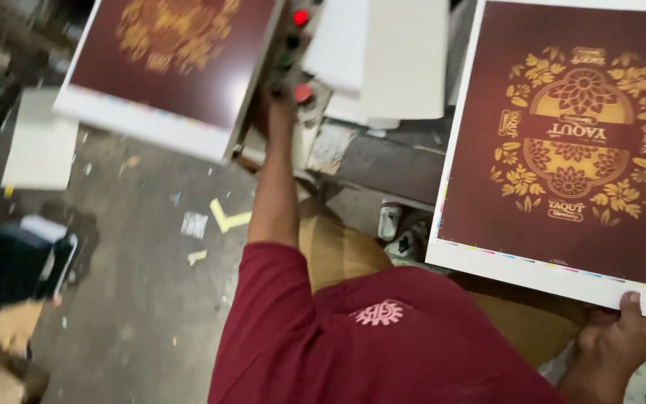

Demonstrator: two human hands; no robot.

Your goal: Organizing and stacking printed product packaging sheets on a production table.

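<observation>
**Printed sheet gripped at its near edge, other hand up at the button panel**

Above the right hand (620, 340), a large printed sheet (562, 142) spreads away from the person, dark maroon with a gold floral medallion and a white margin carrying a thin strip of colour marks. The right hand pinches the sheet at its near white edge, thumb on top, fingers hidden beneath; the sheet's bulk lies up and to the left of that grip. Its long axis runs away from the hand toward the top of the view, tilted slightly, and the gold design reads upside down from the wearer's side, so its head points toward the hand.

Well apart from it, the left arm in a maroon sleeve (263, 299) stretches forward to a control panel (297, 52) with red and green round buttons. The left hand (282, 101) sits against the panel just below the lower red button (303, 93); whether it is pressing or merely resting cannot be told, as the fingers are blurred.

Left of that hand, a second printed sheet (173, 60) of the same design lies tilted on a white board. Between the two hands stand blank white boards (383, 52).
</observation>
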